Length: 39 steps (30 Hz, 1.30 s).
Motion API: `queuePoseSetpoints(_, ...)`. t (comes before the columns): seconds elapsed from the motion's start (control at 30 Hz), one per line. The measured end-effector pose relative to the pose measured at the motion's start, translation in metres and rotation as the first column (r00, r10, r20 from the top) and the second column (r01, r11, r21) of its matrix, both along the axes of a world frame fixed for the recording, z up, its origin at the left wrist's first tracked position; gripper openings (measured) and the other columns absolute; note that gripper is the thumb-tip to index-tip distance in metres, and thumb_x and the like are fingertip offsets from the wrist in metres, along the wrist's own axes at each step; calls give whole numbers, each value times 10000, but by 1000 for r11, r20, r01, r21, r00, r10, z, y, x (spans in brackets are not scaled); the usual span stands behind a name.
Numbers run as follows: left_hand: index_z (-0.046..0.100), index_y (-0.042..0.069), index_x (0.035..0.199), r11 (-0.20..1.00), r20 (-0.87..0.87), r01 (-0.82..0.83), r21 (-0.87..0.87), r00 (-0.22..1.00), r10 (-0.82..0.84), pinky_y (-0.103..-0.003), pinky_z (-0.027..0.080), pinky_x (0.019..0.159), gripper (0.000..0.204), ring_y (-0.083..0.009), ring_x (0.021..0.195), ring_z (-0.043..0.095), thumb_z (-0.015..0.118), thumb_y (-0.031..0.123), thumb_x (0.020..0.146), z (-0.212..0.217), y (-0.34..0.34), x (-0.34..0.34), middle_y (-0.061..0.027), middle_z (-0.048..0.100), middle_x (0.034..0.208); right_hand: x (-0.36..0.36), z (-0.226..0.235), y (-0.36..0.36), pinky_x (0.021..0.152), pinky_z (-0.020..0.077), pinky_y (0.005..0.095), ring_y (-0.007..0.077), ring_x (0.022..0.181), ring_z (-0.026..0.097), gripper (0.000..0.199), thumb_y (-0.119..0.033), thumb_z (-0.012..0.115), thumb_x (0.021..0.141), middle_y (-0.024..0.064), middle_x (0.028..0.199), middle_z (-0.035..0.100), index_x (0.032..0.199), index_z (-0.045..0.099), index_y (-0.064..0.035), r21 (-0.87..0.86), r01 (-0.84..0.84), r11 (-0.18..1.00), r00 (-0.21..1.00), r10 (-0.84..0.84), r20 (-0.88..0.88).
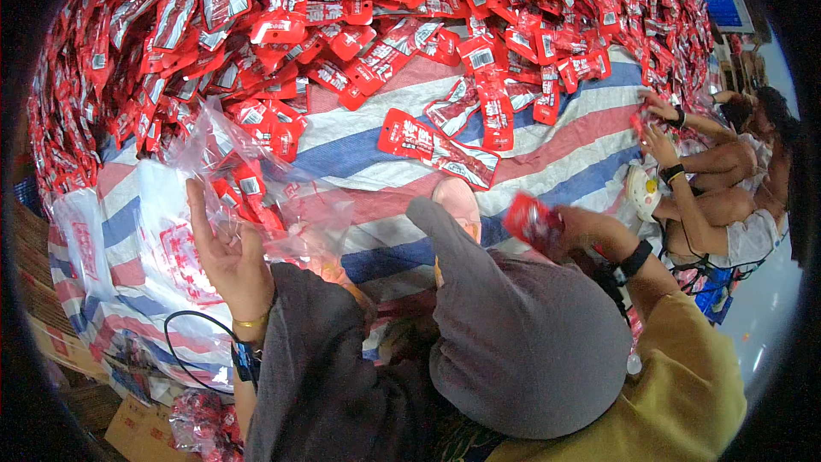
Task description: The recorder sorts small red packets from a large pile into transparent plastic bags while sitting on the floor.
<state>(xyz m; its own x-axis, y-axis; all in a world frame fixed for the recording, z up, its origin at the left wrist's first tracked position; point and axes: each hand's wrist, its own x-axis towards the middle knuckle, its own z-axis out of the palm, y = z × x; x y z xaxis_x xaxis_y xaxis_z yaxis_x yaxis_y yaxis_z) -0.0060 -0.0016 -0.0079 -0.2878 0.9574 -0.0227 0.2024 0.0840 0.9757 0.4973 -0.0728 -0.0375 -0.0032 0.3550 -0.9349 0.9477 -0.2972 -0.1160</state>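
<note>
My left hand (229,267) is at a clear plastic bag (295,197), its index finger stretched up along the bag's side and the other fingers partly curled at the film. Several red packets (248,191) lie inside the bag. To the right, beyond my dark-clothed knee, my right hand (590,233) is closed round a red packet (532,221), slightly blurred. Ahead of my legs, loose red packets (440,148) lie on the striped sheet (359,154).
A large heap of red packets (359,8) fills the far side. White printed bags (162,231) lie at the left, near a cardboard box (145,429). At the right another person sits, hands (660,141) at a red packet. A pink shoe (457,202) shows by my knee.
</note>
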Motion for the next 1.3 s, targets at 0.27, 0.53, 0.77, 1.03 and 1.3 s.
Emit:
queuePoseSetpoints(0.27, 234, 37, 1629, 998, 10, 49, -43, 999, -49, -180, 453, 629, 863, -16, 738, 519, 494, -157, 830, 5, 4, 22, -139, 301, 1677, -28, -128, 131, 930, 542, 429, 322, 1074, 678, 691, -157, 839, 717, 197, 1181, 689, 1318, 540, 7, 648, 624, 436, 778, -416, -470)
queuePoseSetpoints(0.53, 225, -3, 1620, 999, 9, 16, -43, 1000, -15, -187, 468, 644, 846, -25, 731, 527, 528, -152, 844, -7, 1, 3, -169, 309, 1666, -109, -61, 150, 916, 530, 491, 448, 1069, 653, 783, -228, 804, 724, 282, 1176, 632, 1385, 424, -49, 802, 149, 578, 956, 122, -266)
queuePoseSetpoints(0.77, 251, 5, 1611, 999, 56, 42, -15, 998, -41, -182, 476, 653, 825, -34, 766, 577, 512, -147, 844, -7, 3, 14, -120, 294, 1685, -144, -101, 97, 1040, 465, 499, 504, 1313, 486, 1337, -473, 974, 563, 324, 1472, 400, 1562, 225, 4, 699, -112, 706, 993, 111, 46)
queuePoseSetpoints(1.03, 293, 2, 1604, 998, 100, 49, 33, 994, -52, -158, 430, 634, 807, 1, 737, 488, 529, -143, 846, -14, 4, 2, -98, 395, 1628, -156, -85, 69, 907, 549, 492, 434, 1070, 670, 867, -403, 895, 682, 209, 1111, 681, 1317, 462, -4, 609, -312, 730, 941, 326, 91)
queuePoseSetpoints(1.3, 491, -11, 1497, 999, -89, 26, -27, 996, -28, -241, 454, 904, 660, -133, 1160, 530, 517, -138, 849, -18, -5, -8, -125, 508, 1520, -91, -73, 160, 938, 541, 500, 395, 1151, 640, 842, -359, 875, 647, 221, 1322, 618, 1378, 540, -108, 663, -345, 664, 848, 524, -83)
